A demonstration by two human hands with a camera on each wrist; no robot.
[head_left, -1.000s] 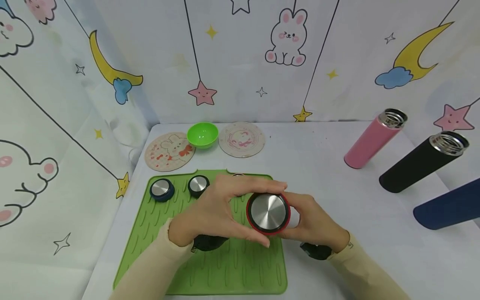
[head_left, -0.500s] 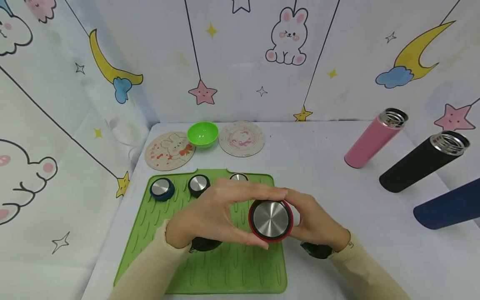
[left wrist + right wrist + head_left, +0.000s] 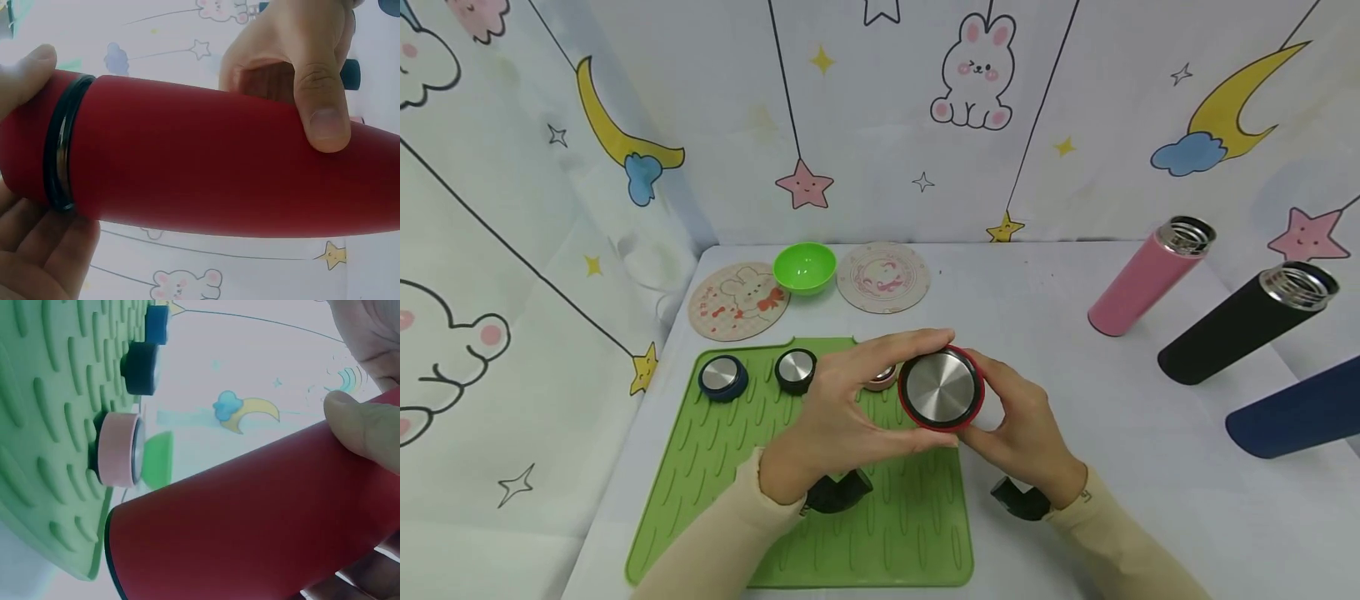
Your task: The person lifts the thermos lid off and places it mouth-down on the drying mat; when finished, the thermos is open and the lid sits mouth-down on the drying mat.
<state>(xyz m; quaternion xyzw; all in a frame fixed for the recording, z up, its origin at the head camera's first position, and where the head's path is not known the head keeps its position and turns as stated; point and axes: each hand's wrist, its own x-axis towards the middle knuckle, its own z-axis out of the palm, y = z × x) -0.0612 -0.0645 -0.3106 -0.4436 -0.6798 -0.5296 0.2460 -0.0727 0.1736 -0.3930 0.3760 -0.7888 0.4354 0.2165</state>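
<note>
A red thermos is held up over the green mat's right edge, its lid's brushed-steel top (image 3: 942, 388) facing the head camera. Around that lid (image 3: 25, 137) curl the fingers and thumb of my left hand (image 3: 850, 408), as the left wrist view shows. A dark ring and a thin metallic band mark the seam between lid and red body (image 3: 200, 156). My right hand (image 3: 1022, 425) grips the body farther from the lid, thumb (image 3: 328, 128) along its side. In the right wrist view the body's dark-rimmed base end points left. The threads are hidden.
On the green mat (image 3: 850, 533) stand a blue lid (image 3: 722, 377), a black lid (image 3: 795, 371) and a pink lid (image 3: 881, 381). Open pink (image 3: 1138, 283), black (image 3: 1232, 329) and navy (image 3: 1292, 417) thermoses stand rightward. Behind are a green bowl (image 3: 805, 269) and two round coasters.
The thermos top dips slightly, then rises in the head view, both hands moving with it. My left thumb and fingers now reach farther round the lid. More of the pink lid shows.
</note>
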